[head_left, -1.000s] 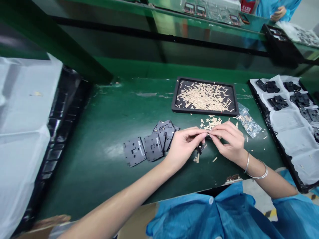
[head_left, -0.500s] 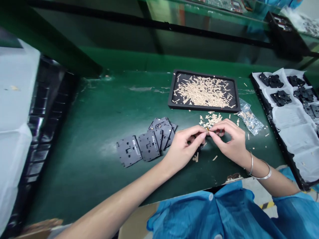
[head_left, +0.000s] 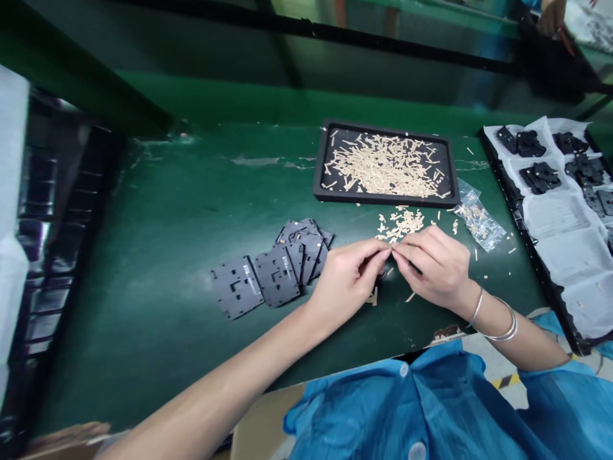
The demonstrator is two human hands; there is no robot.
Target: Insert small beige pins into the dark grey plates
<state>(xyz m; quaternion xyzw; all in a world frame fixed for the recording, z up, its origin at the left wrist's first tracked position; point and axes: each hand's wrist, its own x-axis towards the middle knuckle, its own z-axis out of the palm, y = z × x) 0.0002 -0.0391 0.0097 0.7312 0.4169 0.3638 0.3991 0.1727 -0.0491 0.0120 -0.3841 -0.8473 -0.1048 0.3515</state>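
My left hand (head_left: 347,278) and my right hand (head_left: 438,265) meet fingertip to fingertip over the green bench (head_left: 191,211). Both pinch a small part between them; it is too small to name, with a dark piece showing just under the fingers. A loose heap of small beige strips (head_left: 400,223) lies just beyond my fingers. Left of my left hand lies a fanned pile of dark grey flat plates (head_left: 272,271). A black tray (head_left: 320,169) full of beige strips stands behind the hands.
A small clear bag (head_left: 476,220) with strips lies right of the heap. At the right, a long black tray (head_left: 527,223) lined with white paper holds several black parts. Stacked black trays (head_left: 52,255) stand at the left. Another person's hand (head_left: 550,14) shows at the top right.
The view has shifted, so everything sits a little further left and up. My hands stay pinched together; the right fingers have closed lower over the part.
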